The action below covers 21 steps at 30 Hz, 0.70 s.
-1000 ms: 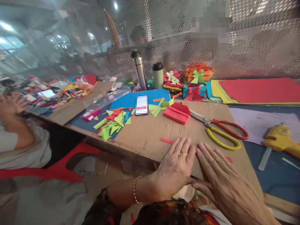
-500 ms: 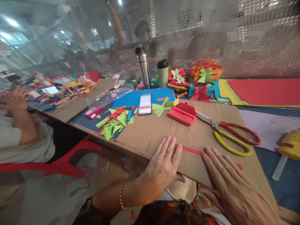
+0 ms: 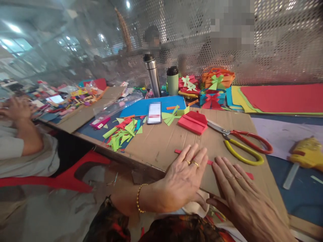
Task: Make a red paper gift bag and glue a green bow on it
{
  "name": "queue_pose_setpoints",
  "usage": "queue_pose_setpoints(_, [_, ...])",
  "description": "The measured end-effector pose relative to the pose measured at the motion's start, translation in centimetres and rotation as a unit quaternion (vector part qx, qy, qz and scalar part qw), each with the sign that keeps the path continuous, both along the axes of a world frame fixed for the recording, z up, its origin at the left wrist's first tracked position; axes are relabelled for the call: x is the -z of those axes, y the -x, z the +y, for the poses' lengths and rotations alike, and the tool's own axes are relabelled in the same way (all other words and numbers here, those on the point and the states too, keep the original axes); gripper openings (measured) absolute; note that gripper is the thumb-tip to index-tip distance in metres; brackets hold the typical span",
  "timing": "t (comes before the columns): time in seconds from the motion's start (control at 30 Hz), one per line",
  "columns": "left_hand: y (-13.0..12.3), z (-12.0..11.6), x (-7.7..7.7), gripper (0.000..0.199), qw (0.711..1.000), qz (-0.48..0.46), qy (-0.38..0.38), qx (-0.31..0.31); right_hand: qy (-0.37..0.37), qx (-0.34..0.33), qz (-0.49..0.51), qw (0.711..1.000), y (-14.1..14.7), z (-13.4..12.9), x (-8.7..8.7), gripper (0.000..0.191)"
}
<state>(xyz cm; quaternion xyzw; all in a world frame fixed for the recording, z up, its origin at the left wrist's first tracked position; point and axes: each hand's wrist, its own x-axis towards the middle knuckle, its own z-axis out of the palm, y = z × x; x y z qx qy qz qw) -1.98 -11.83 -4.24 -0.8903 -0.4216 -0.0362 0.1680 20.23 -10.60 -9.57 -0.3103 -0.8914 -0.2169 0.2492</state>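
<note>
A narrow red paper strip lies on the cardboard, partly covered by both hands. My left hand rests flat across it, fingers stretched out, with two rings and a gold bracelet showing. To its right, my right hand lies flat too, fingertips over the strip, whose red end peeks out beyond the fingers. Past the hands sit a folded red paper piece and large scissors with one red and one yellow handle, blades parted slightly.
Green and red scraps, a phone, a steel bottle and a green cup stand or lie beyond. A yellow glue gun is at right, coloured sheets behind. Another person's hands are far left.
My left hand has slid right along the red strip, closer to my right hand, baring the strip's left end. The view has shifted slightly.
</note>
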Motion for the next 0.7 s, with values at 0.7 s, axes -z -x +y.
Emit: queue_pose_setpoints(0.7, [0.8, 1.0, 3.0, 0.123, 0.998, -0.062, -0.013, 0.027, 0.073, 0.172, -0.014, 0.982, -5.4, -5.0, -3.8, 0.069])
